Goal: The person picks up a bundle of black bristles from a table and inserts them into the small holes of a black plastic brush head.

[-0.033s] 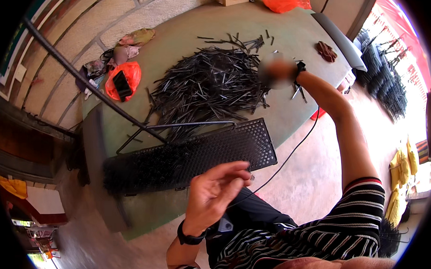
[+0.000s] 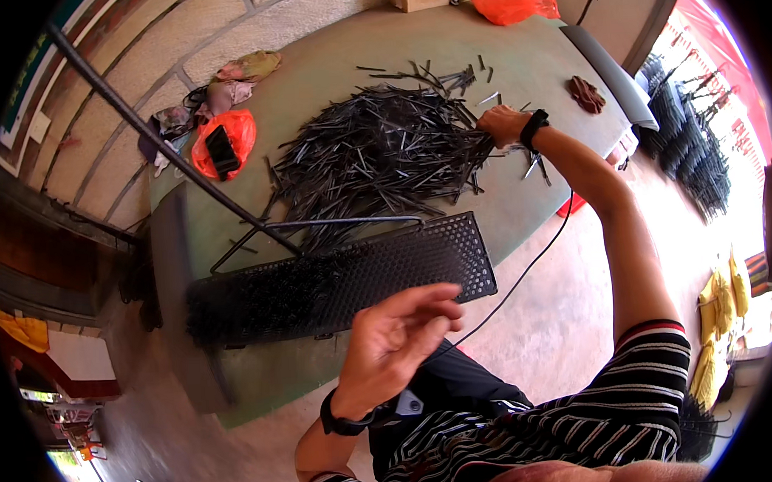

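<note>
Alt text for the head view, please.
A person's right hand is at the right edge of a heap of thin black strips on a green table; the left hand, partly curled, is near a perforated black panel.

Two hands (image 2: 503, 125) (image 2: 383, 347) — one perforated tray (image 2: 455, 260) (one phone (image 2: 221, 151)).

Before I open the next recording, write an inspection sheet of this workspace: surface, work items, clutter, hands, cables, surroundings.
Surface: green tabletop.
Work items: heap of thin black strips; black perforated panel, its left part covered in dark bristle-like pieces.
Clutter: black phone on a red-orange plastic bag; crumpled cloths beyond.
Hands: right hand at the heap's right edge, left hand near the panel; what either holds is unclear.
Cables: thin black cable curving past the table's edge.
Surroundings: block wall; yellow bundles at right.
</note>
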Motion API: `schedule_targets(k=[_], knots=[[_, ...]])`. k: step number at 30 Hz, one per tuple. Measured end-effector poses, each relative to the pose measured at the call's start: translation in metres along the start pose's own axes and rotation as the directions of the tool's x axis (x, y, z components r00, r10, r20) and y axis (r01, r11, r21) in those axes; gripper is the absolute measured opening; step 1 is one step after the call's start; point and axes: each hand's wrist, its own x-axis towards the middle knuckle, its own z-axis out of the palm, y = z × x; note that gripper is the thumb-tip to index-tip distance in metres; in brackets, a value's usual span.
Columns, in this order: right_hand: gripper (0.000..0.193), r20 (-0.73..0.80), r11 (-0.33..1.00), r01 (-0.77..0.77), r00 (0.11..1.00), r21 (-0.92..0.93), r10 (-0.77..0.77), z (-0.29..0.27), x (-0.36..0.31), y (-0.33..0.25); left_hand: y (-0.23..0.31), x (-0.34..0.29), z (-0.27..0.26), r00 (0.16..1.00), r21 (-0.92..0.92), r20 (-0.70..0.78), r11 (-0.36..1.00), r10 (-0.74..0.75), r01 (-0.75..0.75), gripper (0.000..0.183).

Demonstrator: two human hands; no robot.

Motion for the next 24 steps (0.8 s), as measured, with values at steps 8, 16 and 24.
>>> schedule_targets(k=[8,16,24], knots=[[0.023,-0.038,0.973,-0.074,0.996,0.22,0.084,-0.085,-0.004,0.0,-0.017,0.092,0.003,0.99,-0.206,0.033,0.968,-0.139,0.143,0.055],[0.027,-0.186,0.873,-0.098,0.96,0.478,0.21,-0.083,0.03,-0.019,-0.072,0.227,-0.025,0.912,-0.397,-0.204,0.881,-0.356,0.256,0.065],[0.026,-0.557,0.876,0.226,0.828,0.426,0.058,-0.092,0.039,-0.099,-0.064,0.269,-0.047,0.901,-0.385,-0.414,0.922,-0.131,-0.043,0.064]])
